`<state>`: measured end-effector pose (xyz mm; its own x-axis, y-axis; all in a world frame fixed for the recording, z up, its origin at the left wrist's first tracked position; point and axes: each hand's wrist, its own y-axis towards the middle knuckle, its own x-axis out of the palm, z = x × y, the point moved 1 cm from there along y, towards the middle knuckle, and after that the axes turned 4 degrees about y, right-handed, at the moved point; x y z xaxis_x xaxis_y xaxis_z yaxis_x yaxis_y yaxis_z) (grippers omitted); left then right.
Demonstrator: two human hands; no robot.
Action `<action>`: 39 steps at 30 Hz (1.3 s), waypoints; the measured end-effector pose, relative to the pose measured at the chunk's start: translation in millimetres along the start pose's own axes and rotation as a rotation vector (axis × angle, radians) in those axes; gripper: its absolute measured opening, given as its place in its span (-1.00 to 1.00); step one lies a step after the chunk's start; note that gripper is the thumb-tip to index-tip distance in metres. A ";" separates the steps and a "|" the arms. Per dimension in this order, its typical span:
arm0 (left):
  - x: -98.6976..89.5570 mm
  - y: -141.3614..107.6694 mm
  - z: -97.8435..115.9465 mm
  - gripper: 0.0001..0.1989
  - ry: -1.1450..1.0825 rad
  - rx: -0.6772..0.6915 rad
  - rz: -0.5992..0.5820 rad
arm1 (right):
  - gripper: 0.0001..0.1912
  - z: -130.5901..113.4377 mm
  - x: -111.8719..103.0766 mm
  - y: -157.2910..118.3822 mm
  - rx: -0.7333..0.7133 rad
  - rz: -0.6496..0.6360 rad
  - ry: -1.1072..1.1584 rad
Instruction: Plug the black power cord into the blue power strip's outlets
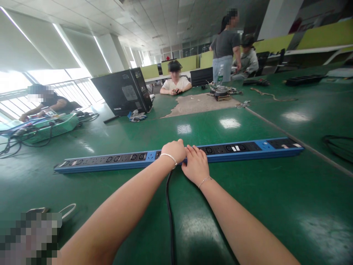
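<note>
A long blue and black power strip (234, 148), lined with sockets, lies across the green table. Over its middle, my left hand (173, 151) is closed in a fist; what sits inside the fingers is hidden. A black cable (170, 206) comes out below that hand and runs down toward me. My right hand (196, 163) grips the strip just beside the left one, its fingers laid over the top and its thumb at the near edge. Both hands nearly touch.
Behind the strip stand a black computer case (122, 92), gloves (137, 116) and a bottle (220, 74) near some metal parts (221, 91). At left is a green basket (52, 127) with cables. A black cable coil (338, 147) lies right. Several people are around the table.
</note>
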<state>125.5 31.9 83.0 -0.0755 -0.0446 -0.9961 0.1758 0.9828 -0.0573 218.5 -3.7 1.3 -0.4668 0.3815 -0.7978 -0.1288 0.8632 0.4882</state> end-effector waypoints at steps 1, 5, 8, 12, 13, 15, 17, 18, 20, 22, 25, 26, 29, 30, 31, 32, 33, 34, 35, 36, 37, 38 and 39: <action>1.2 0.2 -2.7 -0.72 -0.015 -0.006 -0.005 | -0.45 0.0 0.2 0.0 0.001 0.001 0.000; 6.5 -2.3 -5.9 -0.74 -0.023 -0.033 0.021 | -0.45 -0.3 0.2 0.2 -0.002 0.008 0.008; 10.4 -6.7 -0.3 -0.75 -0.005 -0.021 0.060 | -0.47 -0.9 -0.7 0.2 0.001 0.011 0.017; 13.4 -8.6 -1.1 -0.74 -0.034 -0.018 0.076 | -0.47 -2.1 -1.8 -0.1 -0.023 0.021 0.084; 14.0 -8.3 -4.4 -0.73 -0.050 -0.016 0.077 | -0.46 -2.4 -1.8 -0.2 -0.034 0.027 0.112; 15.8 -8.2 -14.3 -0.71 -0.094 0.006 0.076 | -0.42 -3.2 -1.6 -0.4 -0.053 0.040 0.163; 19.5 -10.6 -26.1 -0.64 -0.136 0.063 0.086 | -0.37 -4.2 -1.7 -0.5 -0.068 0.052 0.195; 22.4 -12.8 -31.9 -0.61 -0.145 0.099 0.106 | -0.35 -5.1 -1.8 -0.6 -0.080 0.053 0.204; 30.3 -18.9 -42.5 -0.60 -0.107 0.173 0.232 | -0.35 -7.5 -2.2 -0.8 -0.119 0.046 0.214; 41.5 -25.0 -50.9 -0.64 -0.040 0.189 0.396 | -0.39 -10.5 -2.8 -1.0 -0.163 0.032 0.205; 60.6 -30.2 -58.6 -0.66 -0.015 0.163 0.524 | -0.50 -14.5 -3.9 -0.6 -0.193 0.007 0.162; 65.8 -30.8 -59.9 -0.64 -0.013 0.162 0.547 | -0.53 -15.5 -4.5 -0.2 -0.190 0.003 0.145; 74.7 -30.3 -61.4 -0.56 -0.013 0.186 0.566 | -0.57 -17.7 -5.8 1.9 -0.176 0.001 0.093; 75.7 -29.8 -61.6 -0.54 -0.017 0.197 0.561 | -0.58 -18.3 -5.9 2.5 -0.174 0.005 0.075; 76.1 -29.3 -61.8 -0.54 -0.023 0.204 0.556 | -0.59 -19.0 -5.9 3.0 -0.175 0.012 0.059; 76.1 -28.8 -62.1 -0.54 -0.030 0.208 0.553 | -0.59 -19.6 -5.6 3.4 -0.176 0.020 0.045; 76.0 -28.4 -62.3 -0.54 -0.037 0.208 0.552 | -0.60 -20.2 -5.3 3.7 -0.178 0.031 0.035; 75.9 -28.2 -62.6 -0.54 -0.043 0.205 0.554 | -0.60 -20.8 -4.9 3.9 -0.179 0.043 0.028; 76.0 -28.1 -62.8 -0.54 -0.049 0.203 0.558 | -0.60 -21.3 -4.6 4.2 -0.181 0.054 0.024; 76.2 -28.1 -62.9 -0.53 -0.055 0.202 0.561 | -0.60 -21.7 -4.4 4.8 -0.187 0.061 0.021; 76.6 -28.1 -62.9 -0.53 -0.060 0.201 0.564 | -0.60 -22.1 -4.2 5.7 -0.198 0.063 0.019; 76.9 -28.2 -62.8 -0.53 -0.066 0.204 0.568 | -0.61 -22.5 -4.1 7.0 -0.213 0.062 0.014; 77.2 -28.3 -62.7 -0.52 -0.073 0.208 0.572 | -0.61 -22.9 -4.0 8.6 -0.227 0.057 0.008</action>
<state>53.1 11.9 11.9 0.1532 0.4608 -0.8742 0.3570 0.7991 0.4837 199.2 -5.4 16.8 -0.4858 0.4245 -0.7641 -0.2949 0.7433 0.6005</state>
